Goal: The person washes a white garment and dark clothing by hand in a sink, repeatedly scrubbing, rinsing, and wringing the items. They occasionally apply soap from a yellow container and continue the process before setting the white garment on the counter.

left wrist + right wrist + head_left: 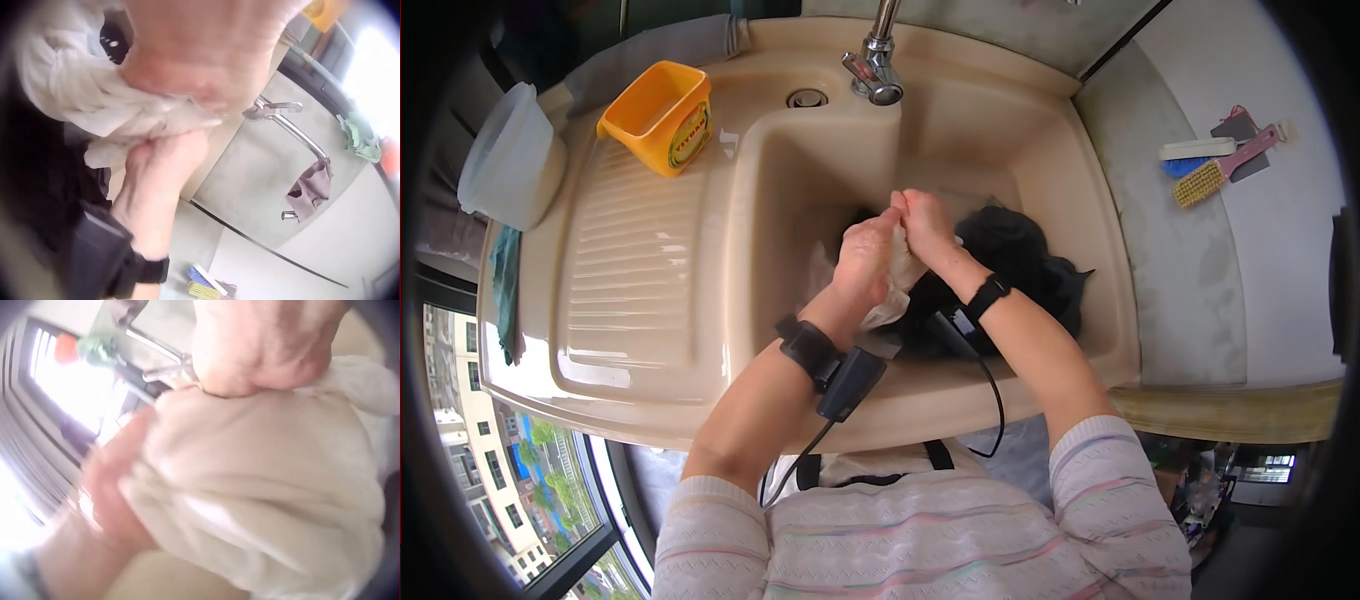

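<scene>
Over the sink basin, my left hand (866,258) and right hand (924,226) meet and grip a wet white cloth (897,290) between them. In the right wrist view the white cloth (269,481) hangs in broad folds beneath both hands, and the left hand is blurred. From the left wrist, the cloth (75,75) shows bunched and spreading away from the fists. My fingertips are mostly hidden in the fabric and behind the hands. Dark wet fabric (1010,250) lies heaped in the basin, under and beside the right wrist.
A chrome faucet (878,75) rises behind the basin. On the ribbed drainboard (630,260) stands a yellow tub (662,115), with a translucent white container (515,165) at the far left and a teal cloth (506,290) under it. Brushes (1215,170) lie on the right ledge.
</scene>
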Tool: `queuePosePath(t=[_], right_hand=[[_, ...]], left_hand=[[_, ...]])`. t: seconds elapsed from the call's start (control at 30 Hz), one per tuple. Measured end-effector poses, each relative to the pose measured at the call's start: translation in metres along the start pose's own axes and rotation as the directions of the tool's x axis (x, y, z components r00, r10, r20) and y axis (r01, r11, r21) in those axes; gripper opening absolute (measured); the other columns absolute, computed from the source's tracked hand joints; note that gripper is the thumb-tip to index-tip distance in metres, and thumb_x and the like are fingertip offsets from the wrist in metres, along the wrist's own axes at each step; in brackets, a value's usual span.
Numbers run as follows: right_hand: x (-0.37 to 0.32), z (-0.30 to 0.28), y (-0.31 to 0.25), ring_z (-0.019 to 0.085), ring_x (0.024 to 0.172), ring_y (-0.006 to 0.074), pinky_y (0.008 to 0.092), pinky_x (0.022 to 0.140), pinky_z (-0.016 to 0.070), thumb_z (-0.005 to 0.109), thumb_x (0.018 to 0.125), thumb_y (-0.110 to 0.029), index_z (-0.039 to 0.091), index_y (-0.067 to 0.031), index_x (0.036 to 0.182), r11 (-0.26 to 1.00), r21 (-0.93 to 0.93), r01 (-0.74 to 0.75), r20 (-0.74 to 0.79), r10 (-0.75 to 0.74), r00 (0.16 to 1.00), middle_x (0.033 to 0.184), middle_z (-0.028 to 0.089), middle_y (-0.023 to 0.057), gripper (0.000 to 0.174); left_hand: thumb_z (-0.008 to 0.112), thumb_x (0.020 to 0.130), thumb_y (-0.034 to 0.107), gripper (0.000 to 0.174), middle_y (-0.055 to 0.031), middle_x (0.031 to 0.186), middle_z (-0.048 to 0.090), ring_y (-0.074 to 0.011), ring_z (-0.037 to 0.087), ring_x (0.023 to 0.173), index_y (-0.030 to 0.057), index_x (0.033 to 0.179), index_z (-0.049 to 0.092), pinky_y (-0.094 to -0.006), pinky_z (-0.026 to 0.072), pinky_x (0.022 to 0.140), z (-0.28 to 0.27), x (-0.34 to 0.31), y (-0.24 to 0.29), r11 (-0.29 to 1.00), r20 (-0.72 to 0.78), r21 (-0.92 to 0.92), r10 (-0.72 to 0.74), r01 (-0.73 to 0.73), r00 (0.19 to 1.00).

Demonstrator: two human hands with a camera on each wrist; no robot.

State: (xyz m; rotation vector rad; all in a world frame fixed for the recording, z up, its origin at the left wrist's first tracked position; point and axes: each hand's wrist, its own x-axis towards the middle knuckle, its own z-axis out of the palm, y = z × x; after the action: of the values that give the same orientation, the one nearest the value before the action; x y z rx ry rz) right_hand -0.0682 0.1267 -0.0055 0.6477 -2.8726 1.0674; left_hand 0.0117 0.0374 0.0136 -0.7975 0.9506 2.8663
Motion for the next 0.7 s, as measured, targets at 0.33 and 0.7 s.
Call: queuePosePath(t=[0.33,0.7], right_hand=[[0.02,-0.134,0.039,0.05,0.068,0.0086,0.0248,0.061,0.041,0.059,0.082,-0.034,0.056,-0.0041,0.082,0.566,0.803,-0.187,0.055,0.243,0.969,0.074,0.053,0.0012,0.03],[-0.016,-0.109,0.042,0.045,0.062,0.0067,0.0213,0.053,0.0354,0.067,0.072,-0.017,0.051,-0.0077,0.068,0.671,0.58,-0.461,0.611,0.016,0.791,0.065,0.05,-0.0019,0.019]], left_hand=[[0.079,0.055,0.042,0.072,-0.0152,0.088,0.062,-0.0229,0.058,0.083,-0.0073,0.103,0.057,-0.0315,0.044,0.077,-0.02,0.011,0.02,0.404,0.123,0.911,-0.076,-0.082,0.989],[0.059,0.073,-0.002,0.013,-0.0111,0.083,0.06,-0.0187,0.059,0.07,-0.0019,0.086,0.055,-0.0308,0.0493,0.069,-0.014,0.006,0.03,0.99,0.196,0.139,-0.02,-0.008,0.98]])
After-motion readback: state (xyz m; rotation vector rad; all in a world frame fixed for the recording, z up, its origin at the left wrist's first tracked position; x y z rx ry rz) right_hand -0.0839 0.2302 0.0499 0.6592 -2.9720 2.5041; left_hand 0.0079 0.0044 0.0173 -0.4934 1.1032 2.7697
